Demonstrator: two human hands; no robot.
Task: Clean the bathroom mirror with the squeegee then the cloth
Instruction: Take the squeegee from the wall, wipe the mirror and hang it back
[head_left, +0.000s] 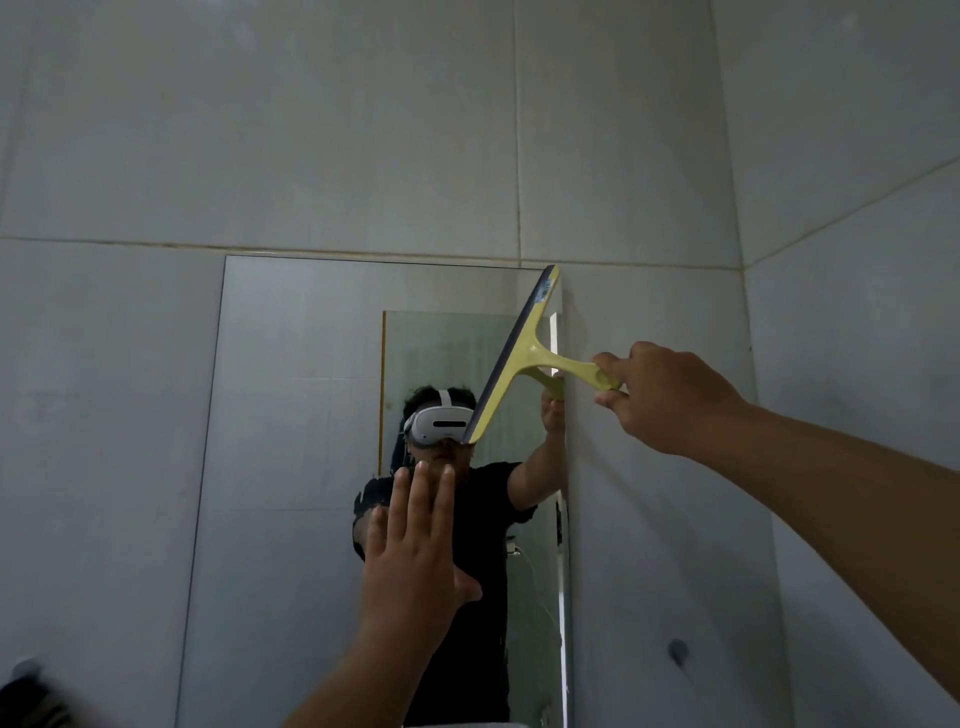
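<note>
Head view: the squeegee (514, 358) is gripped by its handle in the right hand (670, 395), blade set against the mirror (291, 415) at its top right corner. The left hand (415, 540) is held open, fingers spread, before the glass. Squeegee work seems barely begun; no cloth is seen. The mirror's bottom edge is cut off.

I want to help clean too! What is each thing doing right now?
Squeegee: held by its handle, blade tilted, at the mirror's top right corner.
Right hand: gripping the squeegee handle.
Left hand: open and flat, fingers up, holding nothing.
Mirror: on the tiled wall, upright.
</note>
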